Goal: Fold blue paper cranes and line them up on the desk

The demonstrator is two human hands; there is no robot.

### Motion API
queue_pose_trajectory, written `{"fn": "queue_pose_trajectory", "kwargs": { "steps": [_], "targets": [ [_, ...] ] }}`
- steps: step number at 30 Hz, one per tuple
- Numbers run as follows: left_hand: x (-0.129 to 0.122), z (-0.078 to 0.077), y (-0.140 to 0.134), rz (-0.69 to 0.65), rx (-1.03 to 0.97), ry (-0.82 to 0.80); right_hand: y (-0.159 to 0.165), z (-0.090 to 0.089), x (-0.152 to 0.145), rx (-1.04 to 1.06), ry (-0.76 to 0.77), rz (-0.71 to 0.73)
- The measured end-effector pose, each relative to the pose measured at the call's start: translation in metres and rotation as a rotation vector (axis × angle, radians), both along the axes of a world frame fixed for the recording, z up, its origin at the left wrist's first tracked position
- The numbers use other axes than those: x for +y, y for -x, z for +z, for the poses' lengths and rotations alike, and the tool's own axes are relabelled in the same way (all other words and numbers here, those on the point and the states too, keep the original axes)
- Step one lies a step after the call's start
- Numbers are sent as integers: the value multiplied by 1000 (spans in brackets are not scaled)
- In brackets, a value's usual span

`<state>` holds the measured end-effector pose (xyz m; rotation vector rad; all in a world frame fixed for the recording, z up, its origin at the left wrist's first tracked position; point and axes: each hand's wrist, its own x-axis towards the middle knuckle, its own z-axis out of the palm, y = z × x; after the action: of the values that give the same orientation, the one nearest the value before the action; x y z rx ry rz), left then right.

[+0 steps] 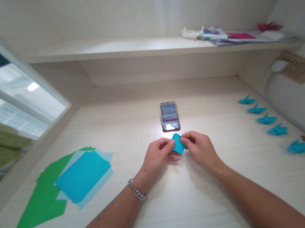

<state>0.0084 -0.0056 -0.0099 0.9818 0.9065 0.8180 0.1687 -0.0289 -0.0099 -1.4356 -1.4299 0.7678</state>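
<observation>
A small piece of folded blue origami paper, roughly diamond-shaped, is held between both hands over the middle of the desk. My left hand, below a chain bracelet on the wrist, pinches its left edge between thumb and fingers. At the opposite edge, the thumb and forefinger of my right hand are closed on the paper. Just beyond the hands lies a phone with a partly blurred screen. Several folded blue paper cranes stand in a row on the right side.
Blue sheets overlap green sheets on the left of the desk. A white cable runs from a wall socket along the right edge. Papers lie on the shelf across the back.
</observation>
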Motion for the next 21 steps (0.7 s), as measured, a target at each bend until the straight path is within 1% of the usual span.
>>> {"fn": "queue_pose_trajectory", "kwargs": {
  "steps": [8, 14, 17, 21],
  "targets": [
    [0, 0, 1, 11, -82, 27, 2, 2, -4, -11, -55, -6],
    [-1, 1, -1, 51, -108, -9, 1, 2, 0, 93, -1, -64],
    [-1, 1, -2, 57, -100, -10, 0, 3, 1, 64, -1, -68],
    [-1, 2, -1, 56, -117, 18, 1, 3, 0, 27, -43, -63]
  ]
}}
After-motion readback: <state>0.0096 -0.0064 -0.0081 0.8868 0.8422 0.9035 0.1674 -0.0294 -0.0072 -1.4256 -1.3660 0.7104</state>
